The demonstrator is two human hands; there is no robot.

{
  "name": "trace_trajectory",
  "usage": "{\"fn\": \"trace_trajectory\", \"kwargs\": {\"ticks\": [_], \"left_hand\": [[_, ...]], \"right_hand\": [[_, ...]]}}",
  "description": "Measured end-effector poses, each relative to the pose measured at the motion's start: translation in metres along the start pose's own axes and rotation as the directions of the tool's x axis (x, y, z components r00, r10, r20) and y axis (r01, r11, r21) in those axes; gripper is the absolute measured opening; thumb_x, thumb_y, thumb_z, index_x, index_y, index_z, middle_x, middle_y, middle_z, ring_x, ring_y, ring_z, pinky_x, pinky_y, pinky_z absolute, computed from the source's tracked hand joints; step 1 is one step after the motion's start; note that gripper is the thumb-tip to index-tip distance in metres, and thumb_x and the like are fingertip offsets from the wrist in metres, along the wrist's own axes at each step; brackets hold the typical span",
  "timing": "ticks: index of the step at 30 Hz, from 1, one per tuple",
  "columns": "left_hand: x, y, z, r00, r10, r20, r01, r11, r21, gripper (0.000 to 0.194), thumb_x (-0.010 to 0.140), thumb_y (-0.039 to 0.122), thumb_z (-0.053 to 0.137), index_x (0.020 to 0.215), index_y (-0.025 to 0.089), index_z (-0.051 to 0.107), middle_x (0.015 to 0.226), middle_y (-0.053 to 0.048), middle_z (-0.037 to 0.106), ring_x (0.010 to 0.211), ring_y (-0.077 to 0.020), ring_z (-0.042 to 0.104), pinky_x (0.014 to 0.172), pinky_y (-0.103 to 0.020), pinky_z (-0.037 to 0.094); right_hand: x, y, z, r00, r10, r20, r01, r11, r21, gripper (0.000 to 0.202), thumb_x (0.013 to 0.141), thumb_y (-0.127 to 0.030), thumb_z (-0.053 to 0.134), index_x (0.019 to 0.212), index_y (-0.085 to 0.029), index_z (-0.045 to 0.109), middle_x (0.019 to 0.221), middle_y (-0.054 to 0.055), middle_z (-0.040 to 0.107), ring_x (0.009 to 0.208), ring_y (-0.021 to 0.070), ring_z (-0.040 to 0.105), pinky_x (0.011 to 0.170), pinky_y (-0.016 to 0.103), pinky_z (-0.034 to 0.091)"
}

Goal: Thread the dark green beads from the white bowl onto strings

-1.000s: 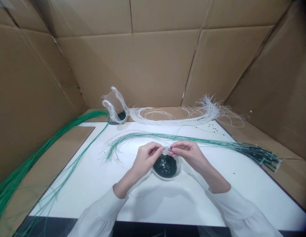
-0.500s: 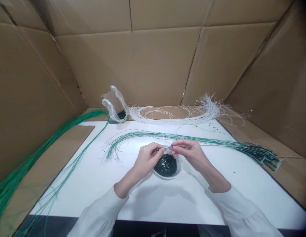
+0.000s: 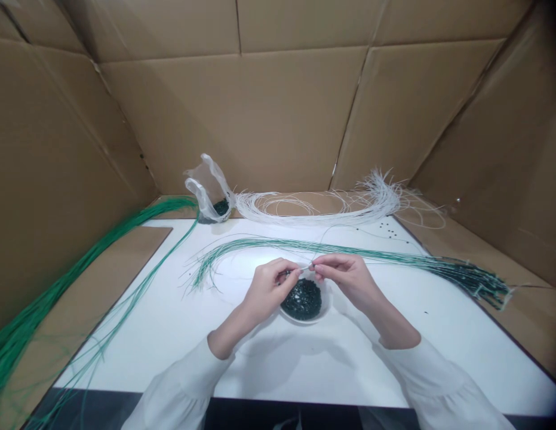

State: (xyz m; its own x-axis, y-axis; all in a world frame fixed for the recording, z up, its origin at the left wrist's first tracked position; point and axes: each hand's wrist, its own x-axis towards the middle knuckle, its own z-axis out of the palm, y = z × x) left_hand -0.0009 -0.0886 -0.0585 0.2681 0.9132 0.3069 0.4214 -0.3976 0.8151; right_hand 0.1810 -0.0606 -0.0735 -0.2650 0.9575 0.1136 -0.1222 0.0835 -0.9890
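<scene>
Above a white bowl [image 3: 323, 306] filled with small dark green beads [image 3: 302, 300], my two hands meet with only a short gap between the fingertips. A thin pale cord [image 3: 307, 267] spans that gap. My left hand [image 3: 273, 283] is closed in a pinch on the cord, with something dark showing between its fingers. The thumb and forefinger of my right hand [image 3: 344, 276] pinch the other end, where a tiny dark speck, perhaps a bead, shows. A fine strand rises from near the right fingertips towards the back.
Behind my hands lies a long bundle of green cords [image 3: 376, 254], with dark beaded ends at right. White cords [image 3: 304, 218] lie coiled at the back beside a clear plastic bag [image 3: 209, 194] of dark beads. More green cords [image 3: 98, 248] run down the left. Cardboard walls [image 3: 278, 119] enclose the table.
Both hands stay almost in place over the bowl. The right fingertips have shifted very slightly to the right, and the cord between the hands shows a little more clearly.
</scene>
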Motion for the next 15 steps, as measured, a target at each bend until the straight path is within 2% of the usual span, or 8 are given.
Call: {"fn": "trace_trajectory", "kwargs": {"ticks": [15], "left_hand": [[0.0001, 0.0003, 0.0003, 1.0, 0.014, 0.012, -0.015, 0.999, 0.037, 0.025, 0.084, 0.029, 0.043, 0.079, 0.015, 0.063, 0.071, -0.002, 0.059, 0.06, -0.01, 0.046, 0.057, -0.021, 0.034]], "right_hand": [[0.0, 0.0013, -0.001, 1.0, -0.008, -0.01, 0.007, 0.999, -0.034, 0.02, 0.061, -0.03, 0.074, 0.074, -0.016, 0.071, 0.061, 0.004, 0.064, 0.056, 0.0146, 0.058, 0.059, 0.028, 0.049]]}}
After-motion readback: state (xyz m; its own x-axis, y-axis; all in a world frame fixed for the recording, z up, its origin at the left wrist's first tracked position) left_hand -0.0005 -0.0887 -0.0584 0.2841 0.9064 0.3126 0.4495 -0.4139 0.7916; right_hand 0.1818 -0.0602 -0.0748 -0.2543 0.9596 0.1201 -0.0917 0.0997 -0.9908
